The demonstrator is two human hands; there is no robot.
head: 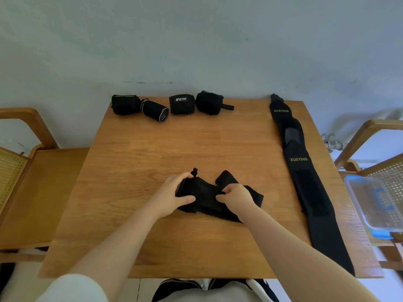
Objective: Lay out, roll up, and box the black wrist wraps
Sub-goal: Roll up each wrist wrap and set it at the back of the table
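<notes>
Nearest on the tabletop (135,225), both hands work one black wrist wrap (205,192) that lies crumpled just in front of the person. The left hand (172,192) grips its rolled end, fingers (185,175) curled over the top and thumb pressed against the side; the right hand (236,198) pinches the loose band beside it. This looks like the laying-out step, the wrap being opened from its roll, though it could equally be the start of rolling it; I cannot tell which. Either way, the next move calls for drawing the band straight and flat. To the right, two long wraps (305,171) lie flat, end to end. Beyond the table edge on the right, a clear box (375,201) sits on a chair. Farthest, four rolled wraps (172,105) stand in a row by the wall.
</notes>
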